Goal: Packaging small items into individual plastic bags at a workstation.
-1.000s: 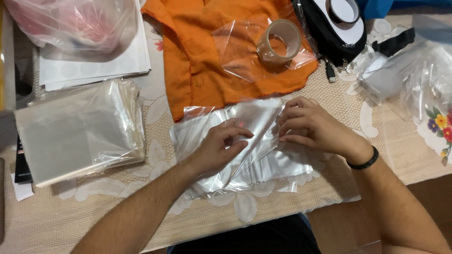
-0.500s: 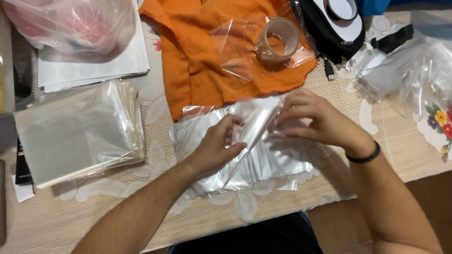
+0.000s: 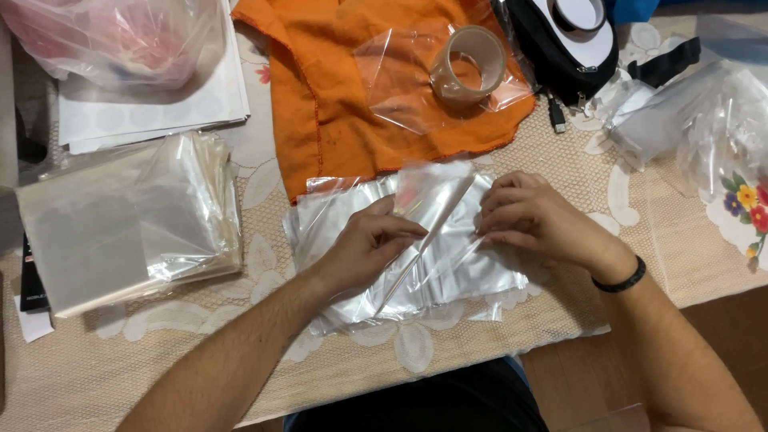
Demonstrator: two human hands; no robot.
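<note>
A small pile of clear plastic bags (image 3: 448, 276) lies on the lace tablecloth in front of me. The top clear bag (image 3: 428, 196) is lifted and folded upward between my hands. My left hand (image 3: 364, 244) pinches its left edge with thumb and fingers. My right hand (image 3: 532, 220), with a black band on the wrist, grips its right edge, fingers curled over the plastic.
A thick stack of clear bags (image 3: 120, 220) lies at the left. An orange cloth (image 3: 360, 72) lies behind the pile, with a tape roll (image 3: 468, 64) on a loose plastic sheet. A black and white bag (image 3: 572, 40) and crumpled plastic (image 3: 712, 120) sit at the right.
The hands went from pressing flat on the pile to lifting the top bag. Its upper part now stands up and folds between the fingers.
</note>
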